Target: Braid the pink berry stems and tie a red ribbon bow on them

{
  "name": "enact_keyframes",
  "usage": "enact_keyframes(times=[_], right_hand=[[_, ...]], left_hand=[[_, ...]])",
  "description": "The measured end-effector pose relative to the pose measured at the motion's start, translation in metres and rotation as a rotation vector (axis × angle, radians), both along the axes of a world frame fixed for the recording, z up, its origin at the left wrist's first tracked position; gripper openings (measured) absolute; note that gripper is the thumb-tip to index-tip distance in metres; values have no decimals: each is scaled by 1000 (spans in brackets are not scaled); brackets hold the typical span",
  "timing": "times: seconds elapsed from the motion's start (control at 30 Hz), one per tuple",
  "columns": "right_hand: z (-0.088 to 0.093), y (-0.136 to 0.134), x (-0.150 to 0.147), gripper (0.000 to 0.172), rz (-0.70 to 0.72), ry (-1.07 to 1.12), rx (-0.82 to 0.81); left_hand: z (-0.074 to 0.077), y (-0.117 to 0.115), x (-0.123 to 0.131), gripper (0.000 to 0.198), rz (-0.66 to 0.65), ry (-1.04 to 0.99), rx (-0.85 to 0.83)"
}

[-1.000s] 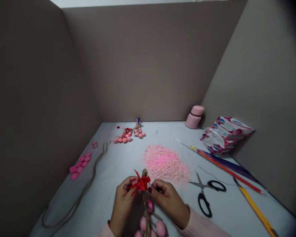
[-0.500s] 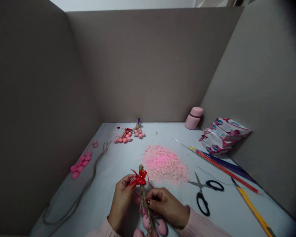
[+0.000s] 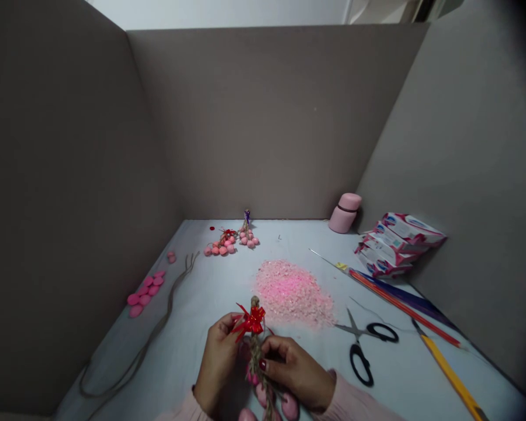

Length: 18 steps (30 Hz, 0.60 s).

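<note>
lower centre: left hand (image 3: 217, 365) curled on the jute cord (image 3: 255, 354) under the red ribbon bow (image 3: 252, 321) | right hand (image 3: 296, 374) fingers pinching the cord | i read it light, limp: take the cord

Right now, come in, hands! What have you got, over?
Left hand and right hand both on jute braid. Red ribbon bow at its top. Pink flake heap just beyond.
</note>
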State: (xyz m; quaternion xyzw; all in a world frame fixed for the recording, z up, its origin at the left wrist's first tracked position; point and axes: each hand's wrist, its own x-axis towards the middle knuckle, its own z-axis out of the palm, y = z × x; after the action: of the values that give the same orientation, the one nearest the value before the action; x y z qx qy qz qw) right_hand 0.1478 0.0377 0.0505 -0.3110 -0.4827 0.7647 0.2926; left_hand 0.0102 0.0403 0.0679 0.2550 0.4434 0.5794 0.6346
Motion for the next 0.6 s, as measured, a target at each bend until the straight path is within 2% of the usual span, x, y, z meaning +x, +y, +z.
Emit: enact_keyframes(times=[0.17,0.3,0.47,0.6], right_hand=[[7,1,-1,34,-101,5,141],[13,4,-4,29,-119,-48,234],[6,6,-4,39,-111,-48,130],[3,5,-3,43,-90,-15,52]], left_hand=[[18,-4,-1,6,1,40,19],[27,-7,-1,5,-46,98,10],[29,-7,-2,7,-50,188,39],[23,-4,-4,5,-38,226,65]])
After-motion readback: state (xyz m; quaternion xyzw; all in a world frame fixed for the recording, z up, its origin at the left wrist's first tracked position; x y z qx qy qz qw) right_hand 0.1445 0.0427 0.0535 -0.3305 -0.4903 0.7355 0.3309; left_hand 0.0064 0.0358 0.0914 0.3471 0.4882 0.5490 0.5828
